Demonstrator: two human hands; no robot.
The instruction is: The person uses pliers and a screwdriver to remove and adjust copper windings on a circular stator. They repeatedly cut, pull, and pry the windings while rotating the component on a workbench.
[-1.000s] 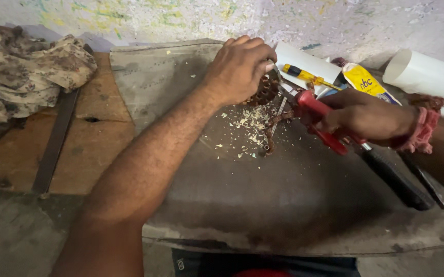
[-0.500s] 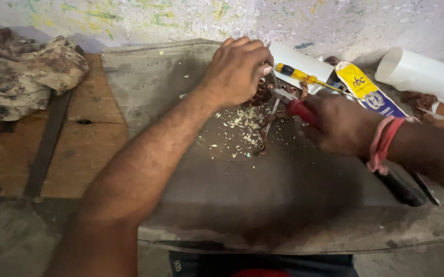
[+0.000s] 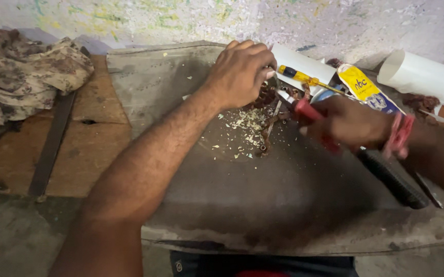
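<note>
Worn grey stone slab (image 3: 263, 205): lying across the middle of the view, its far edge near the speckled wall (image 3: 181, 15), bearing most of the items below.

Left hand (image 3: 240, 72): reaching across the slab from the lower left, knuckles up, fingers curled together and pressing down on a small brown piece (image 3: 265, 96). The piece is mostly hiding beneath the fingers at the far middle of the slab; what kind of piece it is cannot be told.

Right hand (image 3: 347, 123): coming in from the right and blurring with motion, fingers wrapping tight around the red handle of a tool (image 3: 311, 115). The tool's metal tip is pointing toward the brown piece, just beside the left fingertips. A band of red thread (image 3: 399, 136) is circling the wrist.

Pale shavings (image 3: 245, 128): lying scattered on the slab just below the left hand, with a few rusty metal bits (image 3: 265, 138) among them.

Yellow-handled screwdriver (image 3: 304, 78): resting behind the hands on a white sheet (image 3: 309, 64).

Yellow and blue packet (image 3: 368, 90): lying right of the screwdriver.

White pipe (image 3: 422, 77): lying at the far right, near the wall.

Black ribbed handle (image 3: 391, 177): slanting across the slab under the right forearm.

Mottled cloth (image 3: 22, 74): sitting bunched at the far left on a wooden board (image 3: 94, 154), beside a dark metal strip (image 3: 50, 149).
</note>
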